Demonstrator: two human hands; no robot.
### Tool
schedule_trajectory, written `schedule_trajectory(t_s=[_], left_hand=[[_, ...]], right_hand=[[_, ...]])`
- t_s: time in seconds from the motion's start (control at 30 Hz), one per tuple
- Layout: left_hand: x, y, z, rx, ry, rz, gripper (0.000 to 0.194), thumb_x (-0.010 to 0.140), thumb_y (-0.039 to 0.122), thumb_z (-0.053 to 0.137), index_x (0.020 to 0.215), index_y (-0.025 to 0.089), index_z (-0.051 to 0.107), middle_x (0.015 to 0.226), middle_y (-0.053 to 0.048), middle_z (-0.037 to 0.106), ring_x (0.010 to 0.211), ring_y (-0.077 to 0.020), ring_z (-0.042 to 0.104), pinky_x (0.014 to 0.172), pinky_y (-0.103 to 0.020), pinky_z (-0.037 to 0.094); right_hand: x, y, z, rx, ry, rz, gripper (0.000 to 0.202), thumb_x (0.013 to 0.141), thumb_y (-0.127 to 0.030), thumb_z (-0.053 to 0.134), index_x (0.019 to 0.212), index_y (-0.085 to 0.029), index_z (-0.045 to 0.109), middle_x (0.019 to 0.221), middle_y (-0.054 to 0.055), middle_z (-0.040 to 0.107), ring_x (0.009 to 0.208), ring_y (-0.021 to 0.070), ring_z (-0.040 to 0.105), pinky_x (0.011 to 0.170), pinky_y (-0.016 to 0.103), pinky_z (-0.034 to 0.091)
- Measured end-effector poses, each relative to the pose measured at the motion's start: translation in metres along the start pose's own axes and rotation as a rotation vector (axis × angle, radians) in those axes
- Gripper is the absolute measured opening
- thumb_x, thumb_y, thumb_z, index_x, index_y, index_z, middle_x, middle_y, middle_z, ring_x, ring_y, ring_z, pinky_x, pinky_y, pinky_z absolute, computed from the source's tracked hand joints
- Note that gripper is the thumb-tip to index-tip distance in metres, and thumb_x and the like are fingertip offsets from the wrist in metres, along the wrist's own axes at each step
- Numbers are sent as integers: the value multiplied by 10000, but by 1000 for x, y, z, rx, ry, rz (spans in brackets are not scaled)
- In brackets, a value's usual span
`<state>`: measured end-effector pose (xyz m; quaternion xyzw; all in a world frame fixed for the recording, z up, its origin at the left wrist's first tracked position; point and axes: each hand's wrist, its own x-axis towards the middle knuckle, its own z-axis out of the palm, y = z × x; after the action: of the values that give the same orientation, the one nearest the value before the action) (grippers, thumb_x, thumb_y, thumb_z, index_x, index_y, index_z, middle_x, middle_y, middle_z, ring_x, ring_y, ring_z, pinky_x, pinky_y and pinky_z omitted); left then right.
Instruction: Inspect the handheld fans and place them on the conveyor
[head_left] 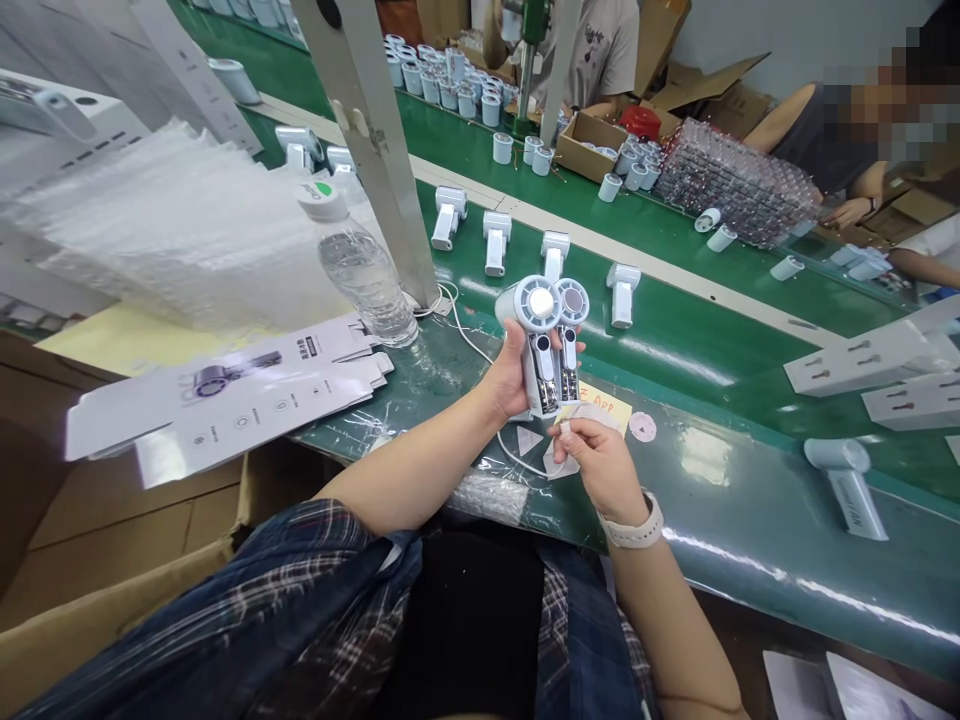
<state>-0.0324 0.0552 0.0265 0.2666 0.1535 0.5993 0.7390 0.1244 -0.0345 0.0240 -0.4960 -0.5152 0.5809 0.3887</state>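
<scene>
My left hand is closed around two light-blue handheld fans, held side by side above the bench. The nearer handheld fan and the farther one have round heads and shiny handles that point down toward me. Just below the handle ends, my right hand pinches the small white plug of a charging cable. Whether the plug touches a handle I cannot tell. Under my hands lies a yellow paper with handwriting, partly covered.
More fans stand along the green conveyor. One fan lies at the right. A water bottle stands by the metal post, near flat printed boxes and stacked white sleeves. People work across the line.
</scene>
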Motion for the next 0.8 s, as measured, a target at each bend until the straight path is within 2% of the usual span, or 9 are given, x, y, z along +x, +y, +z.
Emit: schedule_trajectory(t_s=[0.2, 0.33, 0.4, 0.5, 0.6, 0.67, 0.8], left_hand=[[-3, 2, 3, 13, -3, -32, 803, 507, 924, 780, 666, 155, 617, 1161, -116, 759, 1082, -324, 757, 806, -361, 651], [-5, -1, 5, 73, -21, -18, 806, 453, 917, 806, 663, 158, 636, 1141, -122, 763, 1170, -354, 725, 845, -372, 641], [-5, -3, 6, 90, -11, -10, 810, 447, 927, 800, 656, 162, 636, 1099, -125, 766, 1192, -366, 713, 863, -387, 640], [-5, -3, 7, 36, 26, -6, 812, 496, 952, 759, 653, 171, 603, 1078, -113, 766, 1168, -359, 722, 855, -409, 649], [-5, -1, 9, -57, 59, -20, 803, 577, 968, 704, 657, 182, 559, 1092, -99, 772, 1123, -330, 741, 858, -419, 652], [-6, 2, 10, -66, 54, -23, 807, 570, 971, 704, 650, 184, 543, 1094, -100, 773, 1097, -324, 749, 848, -418, 653], [-9, 5, 12, -43, -12, -39, 808, 498, 948, 767, 632, 180, 555, 1102, -100, 765, 1056, -326, 755, 799, -403, 654]], right_hand=[[1, 2, 22, 1, 41, -55, 367, 865, -565, 744, 772, -211, 721, 555, -22, 598, 567, 157, 551, 644, 316, 477], [-3, 9, 32, 43, 106, -53, 434, 936, -629, 649, 801, -217, 675, 533, -49, 514, 527, 141, 475, 584, 290, 421], [-5, 10, 34, 0, 131, -88, 425, 966, -620, 606, 811, -227, 655, 617, -20, 579, 604, 163, 539, 629, 303, 456], [-7, 6, 33, -109, 111, -224, 380, 1001, -556, 567, 808, -238, 641, 849, 39, 692, 819, 208, 638, 796, 348, 518], [-7, 1, 31, -156, 114, -335, 351, 1013, -507, 552, 802, -239, 638, 997, 69, 723, 962, 237, 660, 892, 378, 522], [-6, 0, 30, -151, 161, -303, 352, 1012, -513, 556, 802, -242, 638, 927, 61, 725, 909, 234, 665, 849, 375, 530], [-6, 4, 29, -75, 218, -181, 419, 997, -572, 595, 741, -240, 597, 643, -2, 638, 655, 183, 606, 698, 332, 504]])
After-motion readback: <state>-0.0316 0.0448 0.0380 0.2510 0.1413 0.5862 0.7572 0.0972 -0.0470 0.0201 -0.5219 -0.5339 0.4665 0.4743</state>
